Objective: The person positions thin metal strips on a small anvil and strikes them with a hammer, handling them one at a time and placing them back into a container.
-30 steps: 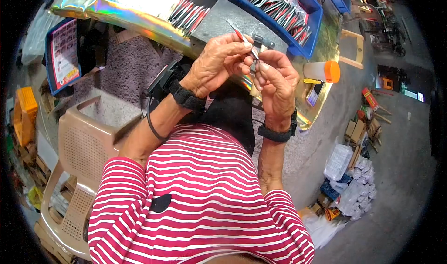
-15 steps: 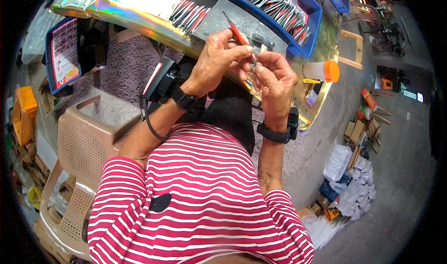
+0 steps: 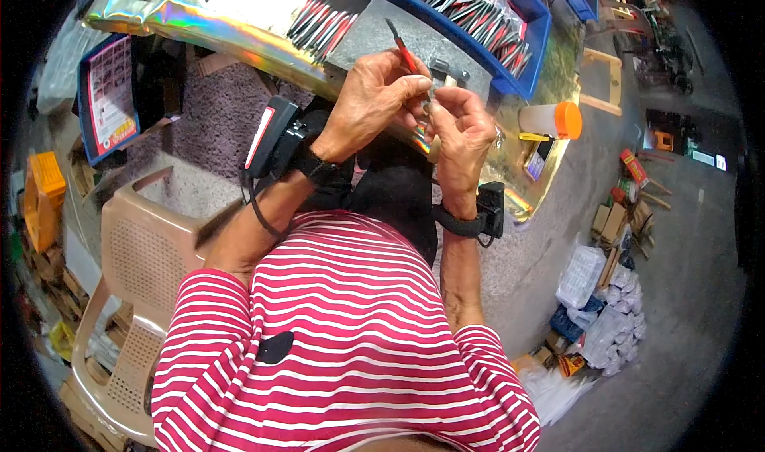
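Note:
My left hand (image 3: 368,101) is closed on a slim red stick-like tool (image 3: 404,54) with a dark, narrow tip pointing up and to the left. Close beside it, at the tool's lower end, my right hand (image 3: 464,129) pinches with thumb and forefinger. What those fingers hold is too small to make out. Both hands hover at the near edge of a grey slab (image 3: 382,30), where a small black object (image 3: 452,73) rests behind the fingertips. Left of the slab is a pile of similar red, black and white sticks (image 3: 323,26).
A long blue bin (image 3: 510,86) full of such sticks spans the far side of the shiny gold-covered table (image 3: 231,34). To the right stands a clear jar with an orange lid (image 3: 568,121). A beige plastic chair (image 3: 147,253) is at my left, near a blue tray (image 3: 111,153).
My right hand has shifted slightly left, with its wrist turned a little. The red tool has moved slightly within my left fingers and stays held.

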`<control>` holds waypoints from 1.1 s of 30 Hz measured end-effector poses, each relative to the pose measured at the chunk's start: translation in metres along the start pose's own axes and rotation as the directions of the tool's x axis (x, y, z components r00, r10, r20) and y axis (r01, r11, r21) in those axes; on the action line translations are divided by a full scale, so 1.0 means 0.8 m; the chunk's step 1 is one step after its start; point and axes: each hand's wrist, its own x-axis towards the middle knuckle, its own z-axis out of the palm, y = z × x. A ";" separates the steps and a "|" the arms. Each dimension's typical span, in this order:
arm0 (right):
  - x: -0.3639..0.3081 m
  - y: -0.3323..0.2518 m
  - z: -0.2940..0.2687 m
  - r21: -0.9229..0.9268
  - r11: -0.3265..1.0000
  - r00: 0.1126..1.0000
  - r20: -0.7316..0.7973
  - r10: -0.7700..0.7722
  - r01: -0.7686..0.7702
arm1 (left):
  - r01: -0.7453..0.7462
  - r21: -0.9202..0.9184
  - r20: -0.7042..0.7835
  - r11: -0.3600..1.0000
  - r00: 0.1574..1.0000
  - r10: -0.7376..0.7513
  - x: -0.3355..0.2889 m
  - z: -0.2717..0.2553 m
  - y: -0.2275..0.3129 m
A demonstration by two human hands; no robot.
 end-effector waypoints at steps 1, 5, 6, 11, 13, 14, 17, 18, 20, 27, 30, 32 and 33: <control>0.001 0.003 0.001 0.002 1.000 1.000 -0.001 0.001 -0.001 | 0.001 0.002 0.001 1.000 1.000 -0.001 0.002 0.001 -0.002; 0.003 0.006 0.007 0.075 0.997 0.999 -0.033 -0.018 0.021 | -0.177 0.253 -0.104 0.951 0.973 0.208 0.015 0.004 -0.017; 0.004 0.004 0.008 0.070 0.997 0.999 -0.031 0.018 -0.016 | -0.222 0.317 -0.109 0.922 0.957 0.268 0.018 0.005 -0.020; 0.007 0.010 0.003 0.134 0.991 0.999 -0.031 0.024 -0.020 | -0.263 0.391 -0.120 0.882 0.936 0.332 0.032 0.008 -0.029; 0.007 0.009 -0.001 0.143 0.990 0.999 -0.034 0.016 -0.011 | -0.250 0.401 -0.146 0.881 0.932 0.331 0.037 0.005 -0.034; 0.006 0.007 -0.005 0.127 0.992 0.998 -0.068 0.005 0.003 | -0.249 0.395 -0.144 0.884 0.934 0.327 0.041 0.002 -0.038; 0.000 0.014 -0.024 0.112 0.994 0.988 -0.149 0.035 -0.018 | -0.231 0.384 -0.142 0.894 0.942 0.305 0.046 0.002 -0.041; -0.003 0.020 -0.031 0.112 0.993 0.983 -0.177 0.050 -0.030 | -0.214 0.382 -0.149 0.899 0.946 0.289 0.047 0.003 -0.041; -0.010 0.028 -0.042 0.111 0.993 0.976 -0.208 0.061 -0.038 | -0.241 0.423 -0.127 0.873 0.939 0.320 0.047 0.004 -0.042; -0.022 0.088 -0.075 -0.227 0.973 0.989 -0.123 -0.080 0.051 | -0.292 0.566 -0.070 0.771 0.915 0.397 0.051 0.002 -0.048; -0.026 0.061 -0.056 0.052 0.983 0.963 -0.200 0.181 -0.174 | -0.334 0.602 -0.068 0.725 0.884 0.463 0.052 0.001 -0.053; -0.025 0.061 -0.054 0.036 0.982 0.961 -0.201 0.190 -0.186 | -0.333 0.611 -0.065 0.718 0.883 0.465 0.052 0.000 -0.053; -0.025 0.062 -0.054 0.020 0.980 0.959 -0.202 0.197 -0.197 | -0.334 0.620 -0.062 0.710 0.881 0.468 0.052 0.001 -0.052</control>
